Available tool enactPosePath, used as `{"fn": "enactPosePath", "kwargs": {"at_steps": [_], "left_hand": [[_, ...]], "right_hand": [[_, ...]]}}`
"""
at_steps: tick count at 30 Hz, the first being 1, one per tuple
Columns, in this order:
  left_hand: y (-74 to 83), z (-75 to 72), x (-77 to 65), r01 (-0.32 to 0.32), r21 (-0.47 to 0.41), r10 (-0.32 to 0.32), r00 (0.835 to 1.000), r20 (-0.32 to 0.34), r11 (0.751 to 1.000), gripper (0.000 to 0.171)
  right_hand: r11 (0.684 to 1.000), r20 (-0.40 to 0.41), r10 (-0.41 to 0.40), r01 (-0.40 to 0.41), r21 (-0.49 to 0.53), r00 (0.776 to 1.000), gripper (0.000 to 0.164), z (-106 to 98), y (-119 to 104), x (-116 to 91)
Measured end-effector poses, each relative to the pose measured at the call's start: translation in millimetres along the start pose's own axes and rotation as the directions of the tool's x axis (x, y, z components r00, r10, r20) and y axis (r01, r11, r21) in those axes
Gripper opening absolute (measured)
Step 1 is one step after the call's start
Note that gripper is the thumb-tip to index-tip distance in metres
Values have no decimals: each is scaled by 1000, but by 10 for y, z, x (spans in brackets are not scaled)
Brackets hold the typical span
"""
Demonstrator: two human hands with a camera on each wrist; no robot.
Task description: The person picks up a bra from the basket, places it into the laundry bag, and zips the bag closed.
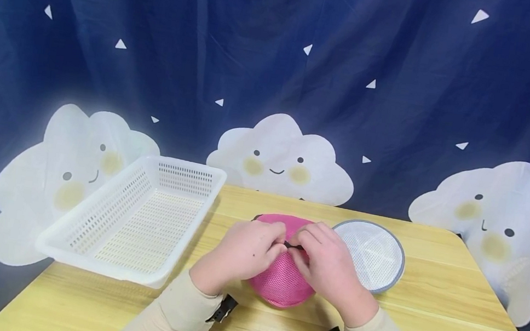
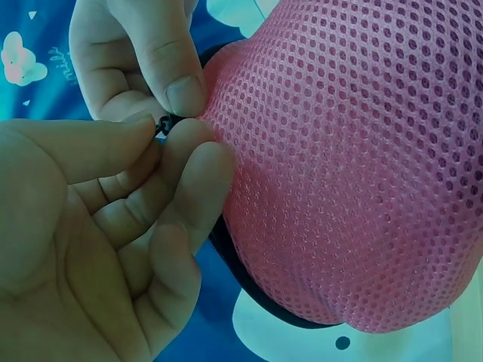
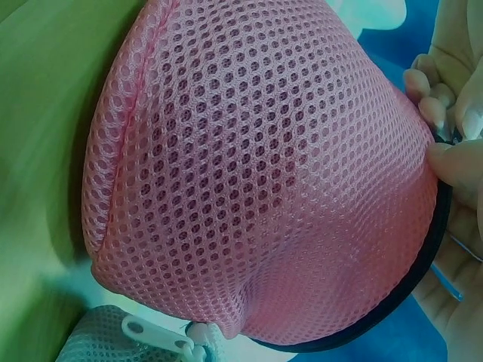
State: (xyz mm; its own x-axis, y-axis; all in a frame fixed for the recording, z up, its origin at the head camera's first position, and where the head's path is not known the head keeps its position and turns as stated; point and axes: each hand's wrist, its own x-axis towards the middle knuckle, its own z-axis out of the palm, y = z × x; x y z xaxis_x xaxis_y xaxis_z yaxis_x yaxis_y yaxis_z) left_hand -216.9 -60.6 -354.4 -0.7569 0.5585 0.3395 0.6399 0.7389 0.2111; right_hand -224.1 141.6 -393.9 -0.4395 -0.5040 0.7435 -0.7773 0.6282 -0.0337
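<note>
A pink mesh bag (image 1: 282, 286) with black edging stands on the table in front of me, bulging and rounded. At its upper edge my left hand (image 1: 246, 251) pinches a small black piece (image 2: 165, 124) between thumb and forefinger; it looks like a zipper pull. Right beside it, my right hand (image 1: 330, 259) grips the black edge, its thumb pressed against the mesh in the left wrist view. The hands nearly touch each other. What is inside the bag cannot be made out.
A white perforated plastic basket (image 1: 167, 276) stands on the left of the wooden table (image 1: 449, 320). To the right of the pink bag lies a round white mesh bag (image 1: 368, 253) with grey edging and a white zipper pull (image 3: 155, 332). A blue curtain (image 1: 259, 49) hangs behind.
</note>
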Motion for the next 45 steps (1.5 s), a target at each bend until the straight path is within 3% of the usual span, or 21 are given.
{"fn": "enactPosePath", "kwargs": {"at_steps": [18, 26, 35, 45], "left_hand": [[-78, -27, -5, 29, 96, -32, 999, 35, 995, 25], [-144, -73, -16, 45, 53, -48, 998, 46, 998, 23], [-253, -127, -38, 117, 46, -119, 991, 56, 992, 18], [-236, -155, -33, 78, 21, -80, 994, 74, 997, 20]], "right_hand": [[1000, -11, -18, 18, 1, 1000, 20, -24, 29, 15], [1000, 7, -3, 3, 4, 1000, 17, -56, 41, 20], [999, 26, 23, -23, -23, 999, 18, -69, 91, 9], [998, 32, 53, -52, -25, 998, 17, -82, 86, 14]]}}
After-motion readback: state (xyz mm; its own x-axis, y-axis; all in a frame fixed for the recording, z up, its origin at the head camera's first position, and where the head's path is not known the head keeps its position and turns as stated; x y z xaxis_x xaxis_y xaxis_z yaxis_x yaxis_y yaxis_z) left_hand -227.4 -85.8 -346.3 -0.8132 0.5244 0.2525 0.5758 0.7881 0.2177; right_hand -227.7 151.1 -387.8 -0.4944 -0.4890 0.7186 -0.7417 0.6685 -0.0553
